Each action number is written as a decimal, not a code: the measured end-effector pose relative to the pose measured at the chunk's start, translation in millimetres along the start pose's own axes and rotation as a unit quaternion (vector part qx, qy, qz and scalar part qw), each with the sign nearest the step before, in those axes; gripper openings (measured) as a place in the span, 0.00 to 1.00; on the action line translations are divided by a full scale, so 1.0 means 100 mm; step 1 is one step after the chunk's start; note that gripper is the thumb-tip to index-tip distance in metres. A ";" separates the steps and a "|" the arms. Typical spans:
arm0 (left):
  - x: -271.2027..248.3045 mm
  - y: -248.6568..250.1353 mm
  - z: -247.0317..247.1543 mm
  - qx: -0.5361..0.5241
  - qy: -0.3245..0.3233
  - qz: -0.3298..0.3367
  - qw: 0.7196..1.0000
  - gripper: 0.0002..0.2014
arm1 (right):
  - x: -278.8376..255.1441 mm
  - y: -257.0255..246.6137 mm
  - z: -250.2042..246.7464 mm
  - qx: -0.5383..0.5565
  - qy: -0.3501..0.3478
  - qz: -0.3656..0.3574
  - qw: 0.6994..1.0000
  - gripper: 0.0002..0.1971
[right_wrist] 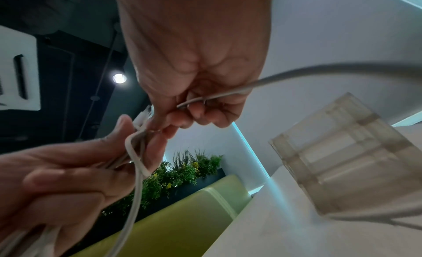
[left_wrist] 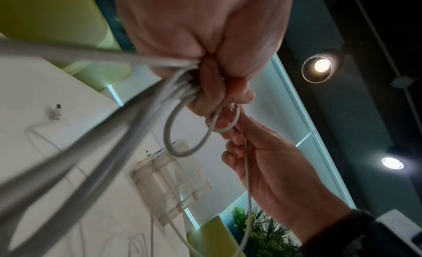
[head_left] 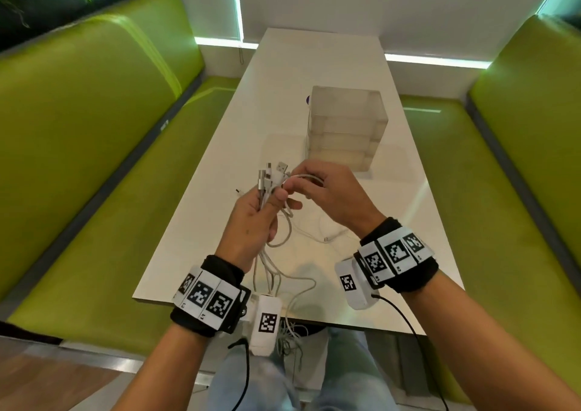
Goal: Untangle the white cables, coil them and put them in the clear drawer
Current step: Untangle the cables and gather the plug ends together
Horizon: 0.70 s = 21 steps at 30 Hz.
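At frame centre, the left hand [head_left: 251,218] clamps the bundled white cables [head_left: 284,231] by their plugs while the right hand [head_left: 330,196] pinches one strand loose, the clear drawer [head_left: 344,127] waiting behind on the surface [head_left: 408,222].

My head camera looks steeply down onto the table [head_left: 314,64]. My wrist cameras look upward along each palm, very close. All three share the clear drawer unit [head_left: 344,127] and cables [head_left: 279,222].
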<state>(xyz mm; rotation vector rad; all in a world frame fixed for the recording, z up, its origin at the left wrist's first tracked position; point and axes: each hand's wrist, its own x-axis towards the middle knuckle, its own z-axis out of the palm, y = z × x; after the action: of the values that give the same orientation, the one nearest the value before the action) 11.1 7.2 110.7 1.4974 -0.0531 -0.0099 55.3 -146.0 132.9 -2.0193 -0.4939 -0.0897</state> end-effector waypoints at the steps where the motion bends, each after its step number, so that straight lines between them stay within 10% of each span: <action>1: 0.00 0.00 0.01 -0.005 -0.004 -0.007 1.000 0.15 | 0.00 -0.04 0.00 0.016 0.005 0.007 1.000 0.07; 6: -0.02 0.03 -0.01 -0.002 0.015 -0.006 1.000 0.07 | -0.03 -0.09 0.00 0.084 -0.001 0.050 0.995 0.13; 13: 0.13 0.20 -0.54 -0.162 0.222 0.049 0.960 0.09 | -0.09 0.29 -0.38 -0.025 -0.042 0.063 0.997 0.07; 21: 0.02 0.04 -0.14 -0.025 0.076 0.006 0.997 0.08 | -0.04 -0.07 -0.12 -0.050 -0.135 -0.026 0.989 0.09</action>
<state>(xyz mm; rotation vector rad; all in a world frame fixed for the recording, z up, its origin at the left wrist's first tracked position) 13.7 21.0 114.1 1.4437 0.0614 0.1113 51.0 -154.9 143.4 -2.1295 -0.7243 0.1316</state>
